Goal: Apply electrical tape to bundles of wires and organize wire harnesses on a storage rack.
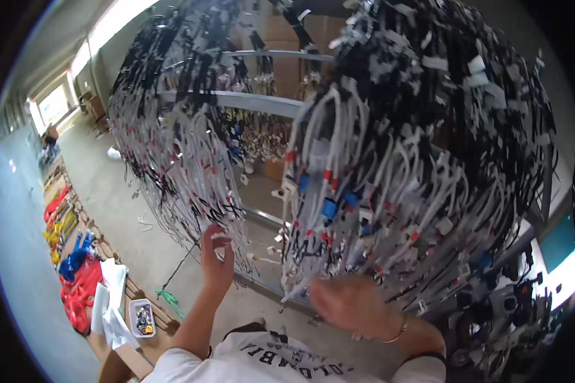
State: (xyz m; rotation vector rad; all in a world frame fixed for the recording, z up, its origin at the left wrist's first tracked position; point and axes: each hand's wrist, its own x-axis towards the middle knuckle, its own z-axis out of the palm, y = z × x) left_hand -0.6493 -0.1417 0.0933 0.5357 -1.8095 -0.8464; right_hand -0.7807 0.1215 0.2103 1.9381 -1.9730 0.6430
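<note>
Bundles of cables hang in front of me from a metal rack. My left hand (216,256) is raised at the lower ends of the left bundle (188,150), its fingers loosely bent and apart, with no cable plainly held. Below the right bundle (380,166) is my right hand (348,306), smeared by motion, so its grip cannot be made out. White sleeved wires with red bands and blue connectors (329,209) hang above it. A pale cable end (295,292) lies just left of that hand.
Rack bars (249,101) cross behind the bundles. On the left, a long low surface carries red (82,297), blue and yellow bundles, white sheets (114,281) and a white tray (133,313) of small parts. Dark connectors (492,319) crowd the lower right.
</note>
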